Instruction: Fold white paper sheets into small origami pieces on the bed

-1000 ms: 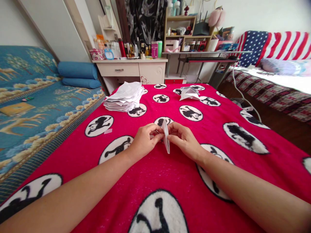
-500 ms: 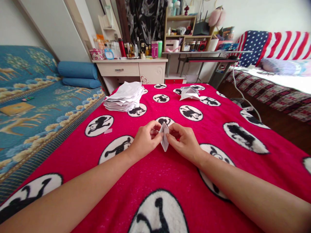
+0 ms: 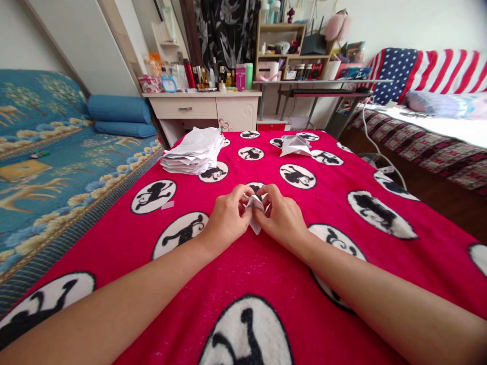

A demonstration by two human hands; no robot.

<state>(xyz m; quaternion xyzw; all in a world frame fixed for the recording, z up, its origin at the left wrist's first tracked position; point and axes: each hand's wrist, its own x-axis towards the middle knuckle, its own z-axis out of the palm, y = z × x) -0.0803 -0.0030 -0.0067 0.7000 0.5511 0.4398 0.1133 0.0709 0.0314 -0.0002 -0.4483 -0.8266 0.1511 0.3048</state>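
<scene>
A small folded piece of white paper (image 3: 255, 225) is between my two hands, just above the red blanket (image 3: 236, 274). My left hand (image 3: 231, 215) pinches its left side with thumb and fingers. On the other side, my right hand (image 3: 279, 215) grips the right edge the same way. The paper's upper part is spread into a hollow between the fingers, and its lower end comes to a point. My fingertips partly hide it. Farther off at the left lies a stack of white paper sheets (image 3: 194, 152). A folded paper shape (image 3: 296, 146) sits at the far right.
A small pale paper scrap (image 3: 168, 205) lies on the blanket left of my hands. A blue-covered sofa (image 3: 68, 167) runs along the left. Behind stand a white dresser (image 3: 201, 107) with bottles and a desk with shelves (image 3: 281, 50). At right is a bed (image 3: 426, 137).
The folded paper was a narrow, upright diamond; now its top is spread and bent between my fingers. Both hands' fingertips have come up and closer together over it.
</scene>
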